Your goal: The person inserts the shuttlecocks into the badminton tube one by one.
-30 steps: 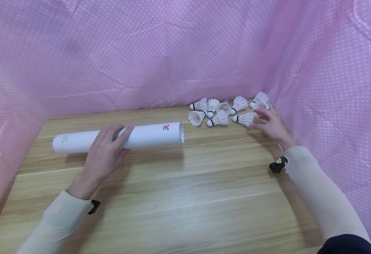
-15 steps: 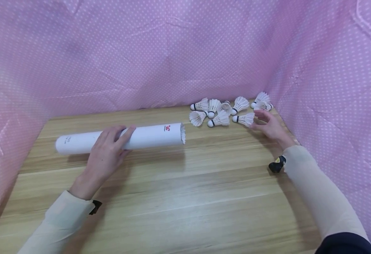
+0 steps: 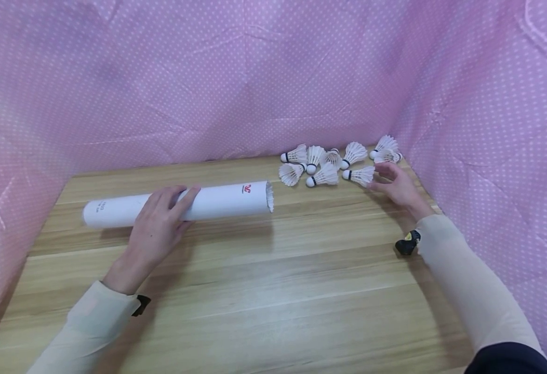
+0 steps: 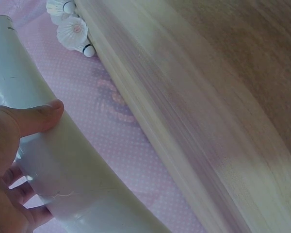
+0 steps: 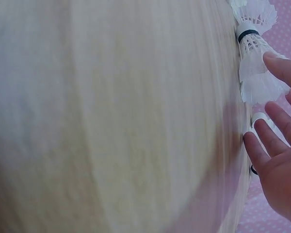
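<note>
My left hand (image 3: pixel 156 228) grips a white shuttlecock tube (image 3: pixel 226 200) from above, its thumb across the tube's near side in the left wrist view. The tube lies nearly level above the table, a red logo near its right end, where feather tips show in the mouth. My right hand (image 3: pixel 401 187) is at the feather end of a white shuttlecock (image 3: pixel 359 176) with a dark band. Its fingers (image 5: pixel 274 133) are spread in the right wrist view, and its thumb is at the feathers. Whether it touches them, I cannot tell.
Several more shuttlecocks (image 3: pixel 322 175) lie in a cluster at the table's back edge, and two (image 3: pixel 384 148) lie in the back right corner beyond my right hand. Pink dotted cloth (image 3: pixel 254 78) walls the wooden table (image 3: pixel 273 291) at the back and both sides.
Very little differs. The tube has shifted slightly to the right in the picture, partly with a small move of the view. My right hand stays by the same shuttlecock.
</note>
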The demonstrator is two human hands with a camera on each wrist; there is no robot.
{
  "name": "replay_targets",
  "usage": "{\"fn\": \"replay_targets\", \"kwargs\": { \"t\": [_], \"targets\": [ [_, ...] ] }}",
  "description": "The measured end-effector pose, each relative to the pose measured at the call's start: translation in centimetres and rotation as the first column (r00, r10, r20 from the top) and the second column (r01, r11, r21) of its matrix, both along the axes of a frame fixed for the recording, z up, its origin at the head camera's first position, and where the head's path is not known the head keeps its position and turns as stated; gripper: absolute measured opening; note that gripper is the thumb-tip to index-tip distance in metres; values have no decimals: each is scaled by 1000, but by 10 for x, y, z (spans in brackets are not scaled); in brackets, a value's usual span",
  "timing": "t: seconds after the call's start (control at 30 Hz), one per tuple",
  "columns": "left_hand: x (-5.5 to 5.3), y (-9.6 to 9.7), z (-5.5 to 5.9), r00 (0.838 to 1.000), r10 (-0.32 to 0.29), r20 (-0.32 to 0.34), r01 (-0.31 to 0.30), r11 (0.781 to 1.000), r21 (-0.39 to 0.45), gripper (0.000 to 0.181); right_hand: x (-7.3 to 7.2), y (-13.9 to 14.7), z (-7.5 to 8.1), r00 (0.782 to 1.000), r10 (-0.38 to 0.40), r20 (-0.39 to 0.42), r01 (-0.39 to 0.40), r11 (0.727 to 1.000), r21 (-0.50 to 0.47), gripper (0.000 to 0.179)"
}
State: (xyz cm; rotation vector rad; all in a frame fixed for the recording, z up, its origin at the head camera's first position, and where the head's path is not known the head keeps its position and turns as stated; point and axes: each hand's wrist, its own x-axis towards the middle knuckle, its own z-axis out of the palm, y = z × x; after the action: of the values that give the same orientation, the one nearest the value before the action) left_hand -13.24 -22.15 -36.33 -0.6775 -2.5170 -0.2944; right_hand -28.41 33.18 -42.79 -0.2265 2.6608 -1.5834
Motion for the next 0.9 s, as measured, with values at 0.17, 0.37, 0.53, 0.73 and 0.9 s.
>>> {"fn": "replay_targets", "kwargs": {
  "t": [0.17, 0.37, 0.53, 0.73, 0.9],
  "targets": [
    [0, 0, -1, 1000, -1, 0, 1, 1000, 0, 91, 2, -1, 1, 1000, -15, -11, 15, 1000, -1, 64],
    [1, 0, -1, 1000, -2, -1, 2, 1000, 2, 92, 1, -2, 0, 999, -41, 8, 41, 999, -6, 63],
    [1, 1, -1, 1000, -3, -3, 3, 1000, 4, 92, 0, -2, -2, 998, -52, 25, 53, 997, -50, 61],
    [2, 1, -1, 1000, -2, 1, 2, 1000, 5, 92, 1, -2, -2, 997, -78, 4, 78, 995, -61, 56],
    [1, 1, -2, 1000, 8, 6, -8, 1000, 2, 92, 3, -2, -1, 995, -97, -2, 97, 992, -77, 53]
  ]
}}
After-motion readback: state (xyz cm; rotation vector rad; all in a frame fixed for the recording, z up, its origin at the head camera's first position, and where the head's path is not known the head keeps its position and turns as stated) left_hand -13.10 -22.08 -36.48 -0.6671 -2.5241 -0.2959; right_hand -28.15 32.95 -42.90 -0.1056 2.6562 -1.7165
